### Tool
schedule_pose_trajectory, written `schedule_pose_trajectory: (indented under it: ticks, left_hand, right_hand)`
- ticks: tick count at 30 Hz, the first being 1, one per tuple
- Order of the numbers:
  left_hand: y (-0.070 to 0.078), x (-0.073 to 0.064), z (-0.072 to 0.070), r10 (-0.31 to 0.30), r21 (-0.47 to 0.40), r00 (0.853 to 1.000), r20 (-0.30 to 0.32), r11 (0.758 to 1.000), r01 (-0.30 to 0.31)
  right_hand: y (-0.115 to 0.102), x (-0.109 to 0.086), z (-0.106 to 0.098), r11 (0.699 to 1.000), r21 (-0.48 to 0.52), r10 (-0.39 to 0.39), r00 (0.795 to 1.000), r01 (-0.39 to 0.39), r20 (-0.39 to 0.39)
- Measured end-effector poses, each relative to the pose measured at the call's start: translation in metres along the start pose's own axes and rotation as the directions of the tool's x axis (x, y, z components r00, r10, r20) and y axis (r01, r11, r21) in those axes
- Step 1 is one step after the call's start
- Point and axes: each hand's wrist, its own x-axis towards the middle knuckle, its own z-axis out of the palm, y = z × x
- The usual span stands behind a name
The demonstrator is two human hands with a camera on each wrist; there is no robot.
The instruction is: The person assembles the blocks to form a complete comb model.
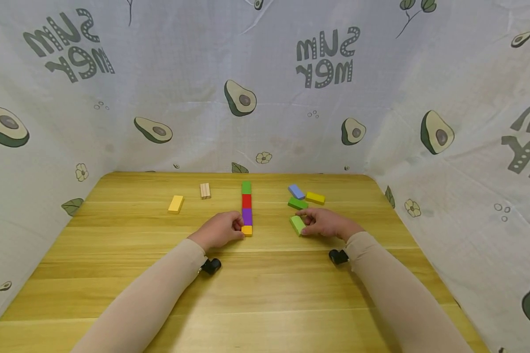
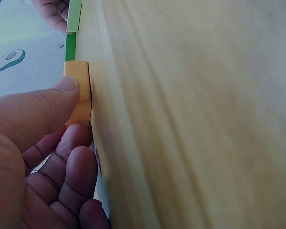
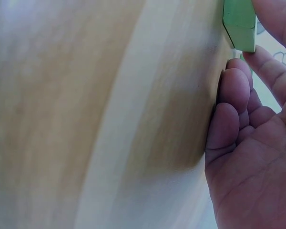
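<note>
My left hand [image 1: 220,229] pinches the orange block [image 2: 77,109], its thumb on the block's face and a fingertip at the end. This orange block [image 1: 248,232] forms the near end of a straight row, behind it a purple block [image 1: 247,217], a red block [image 1: 246,201] and a green block [image 1: 246,187]. To the right, my right hand [image 1: 329,223] holds a light green block [image 1: 297,225] between thumb and index finger. In the right wrist view the light green block [image 3: 240,24] shows at the top, with the other fingers curled beside the tabletop.
Just behind the right hand lie a darker green block [image 1: 297,203], a blue block [image 1: 296,191] and a yellow block [image 1: 315,198]. Left of the row are a plain wood block [image 1: 205,190] and a yellow-orange block [image 1: 175,204]. A printed cloth [image 1: 274,132] hangs round the wooden table [image 1: 269,304].
</note>
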Motion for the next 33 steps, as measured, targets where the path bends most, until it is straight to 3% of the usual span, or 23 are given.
schedule_pose_trajectory:
  ticks: [13, 18, 22, 27, 30, 33]
  left_hand:
    - [0.000, -0.002, -0.003, 0.023, -0.001, 1.000, 0.002, 1.000, -0.023]
    - [-0.009, -0.008, -0.026, 0.015, 0.035, 0.999, -0.045, 0.999, -0.013]
    - [-0.033, -0.010, -0.058, -0.034, 0.067, 0.994, -0.104, 0.997, 0.042]
    - [-0.078, -0.017, -0.097, -0.125, 0.144, 0.978, -0.165, 0.978, 0.150]
    - [-0.103, -0.025, -0.112, -0.169, 0.192, 0.969, -0.178, 0.960, 0.203]
    - [-0.121, -0.034, -0.121, -0.197, 0.236, 0.969, -0.150, 0.944, 0.229]
  right_hand:
    - [0.003, 0.000, 0.001, 0.999, 0.041, 0.001, 1.000, -0.001, 0.004]
    - [0.001, -0.002, 0.001, 0.999, 0.049, 0.000, 1.000, -0.001, 0.010]
    - [0.001, -0.002, 0.001, 0.999, 0.053, 0.001, 1.000, -0.001, 0.010]
    - [0.001, -0.002, 0.001, 0.999, 0.053, -0.001, 1.000, 0.001, 0.005]
    - [0.002, -0.002, 0.001, 0.998, 0.056, 0.002, 1.000, -0.002, 0.002]
    - [0.003, -0.002, 0.001, 0.999, 0.053, 0.007, 1.000, -0.007, -0.003]
